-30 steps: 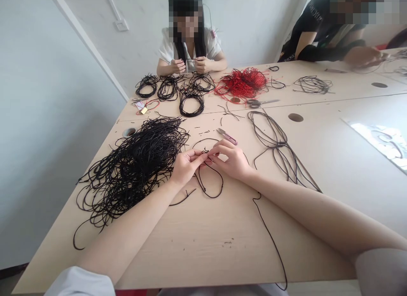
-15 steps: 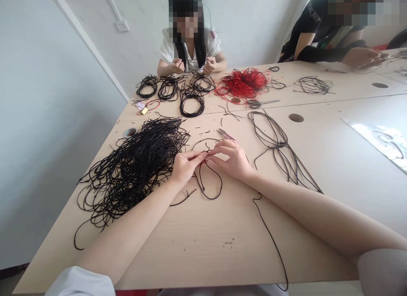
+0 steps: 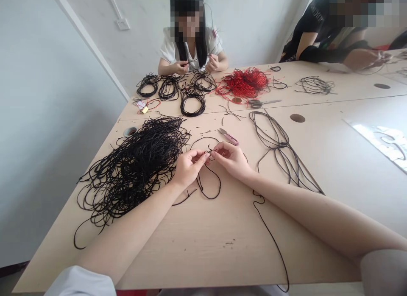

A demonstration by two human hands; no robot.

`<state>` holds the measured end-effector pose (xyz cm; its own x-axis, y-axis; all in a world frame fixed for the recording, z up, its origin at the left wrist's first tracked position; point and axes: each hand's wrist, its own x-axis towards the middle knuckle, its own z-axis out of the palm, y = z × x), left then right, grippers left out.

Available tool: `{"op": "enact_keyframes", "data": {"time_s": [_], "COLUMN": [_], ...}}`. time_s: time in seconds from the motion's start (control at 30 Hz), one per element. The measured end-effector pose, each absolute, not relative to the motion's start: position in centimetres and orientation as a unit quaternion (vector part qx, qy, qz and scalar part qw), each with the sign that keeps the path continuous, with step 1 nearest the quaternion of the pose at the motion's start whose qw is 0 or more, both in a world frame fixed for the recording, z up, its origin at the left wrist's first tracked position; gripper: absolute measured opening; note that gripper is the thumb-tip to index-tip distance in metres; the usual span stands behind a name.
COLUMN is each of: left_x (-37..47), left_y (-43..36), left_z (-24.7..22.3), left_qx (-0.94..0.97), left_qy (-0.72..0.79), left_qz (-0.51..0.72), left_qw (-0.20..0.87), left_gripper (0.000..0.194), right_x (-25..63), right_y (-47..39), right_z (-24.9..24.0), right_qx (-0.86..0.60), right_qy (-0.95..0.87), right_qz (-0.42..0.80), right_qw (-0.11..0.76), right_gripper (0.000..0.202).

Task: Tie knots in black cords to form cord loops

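My left hand [image 3: 190, 164] pinches a thin black cord [image 3: 220, 186] between thumb and finger, at the middle of the view. Close against it, my right hand [image 3: 231, 159] pinches the same cord near a small loop. A larger loop of the cord hangs below my fingers onto the table. Small snips [image 3: 228, 136] with pink handles lie just beyond my right hand. To the left of my hands spreads a big tangled pile of black cords [image 3: 140, 160]. Another black cord [image 3: 270, 234] runs from beneath my right forearm to the front edge.
Black coils [image 3: 193, 104], a red cord pile [image 3: 246, 83] and scissors [image 3: 259, 104] lie toward the back of the table [image 3: 190, 262]. A long black bundle [image 3: 281, 144] is at right. Two people sit beyond, their hands holding cords.
My right fingers have closed in beside my left fingertips, and a small loop shows there. The snips are more exposed. The person opposite has shifted both hands.
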<state>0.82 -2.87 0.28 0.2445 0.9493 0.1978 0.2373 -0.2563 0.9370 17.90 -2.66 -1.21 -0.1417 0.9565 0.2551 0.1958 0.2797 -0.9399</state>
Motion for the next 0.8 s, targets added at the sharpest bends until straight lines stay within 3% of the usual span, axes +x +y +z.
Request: {"op": "enact_keyframes", "data": {"time_s": [0.4, 0.67, 0.8], "left_x": [0.98, 0.80, 0.63], "left_y": [-3.27, -2.84, -2.61], "left_z": [0.29, 0.06, 0.06], "left_qx": [0.720, 0.688, 0.669], "left_qy": [0.434, 0.442, 0.441], "left_qz": [0.425, 0.409, 0.413], "left_qw": [0.338, 0.406, 0.433], "left_gripper": [0.022, 0.026, 0.026], "right_x": [18.06, 17.95, 17.97], "right_y": [-2.36, -2.41, -2.73], "right_z": [-0.68, -0.87, -0.54], "right_qx": [-0.459, -0.396, -0.401], "right_qy": [-0.666, -0.627, -0.661], "right_qz": [0.385, 0.486, 0.440], "right_qw": [0.444, 0.463, 0.457], "right_gripper": [0.025, 0.022, 0.020]}}
